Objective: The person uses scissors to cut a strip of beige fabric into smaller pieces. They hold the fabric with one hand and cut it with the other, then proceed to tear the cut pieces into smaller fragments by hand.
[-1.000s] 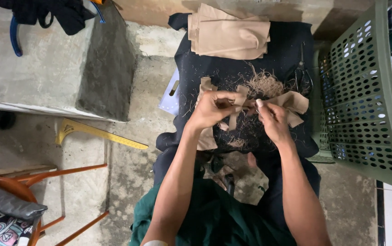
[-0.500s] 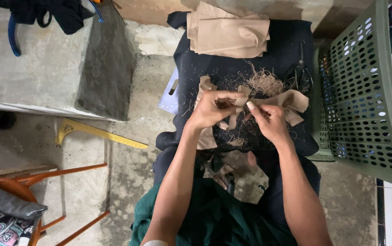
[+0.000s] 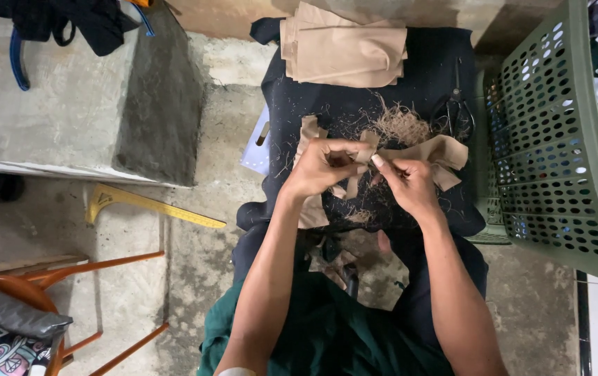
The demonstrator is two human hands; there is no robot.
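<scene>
Fabric piece: tan fabric piece (image 3: 429, 154) is lying mid-frame on the dark cloth (image 3: 424, 69), stretching right from the hands.
Left hand: left hand (image 3: 323, 166) is pinching the piece's left end, fingers closed on it.
Right hand: right hand (image 3: 410, 182) is gripping it just beside, fingertips closed.
Threads: loose threads (image 3: 400, 125) are lying just above.
Stack: folded tan stack (image 3: 344, 49) is sitting at top centre.
Basket: green basket (image 3: 556, 146) is standing at right.

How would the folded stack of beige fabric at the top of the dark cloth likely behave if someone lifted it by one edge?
The folded beige fabric stack would probably flop and unfold: its layers lie loose, with soft uneven edges. It looks light for its size, being thin cloth. It seems unlikely to slide off the dark cloth when pushed; more likely the top layers would bunch up.
</scene>
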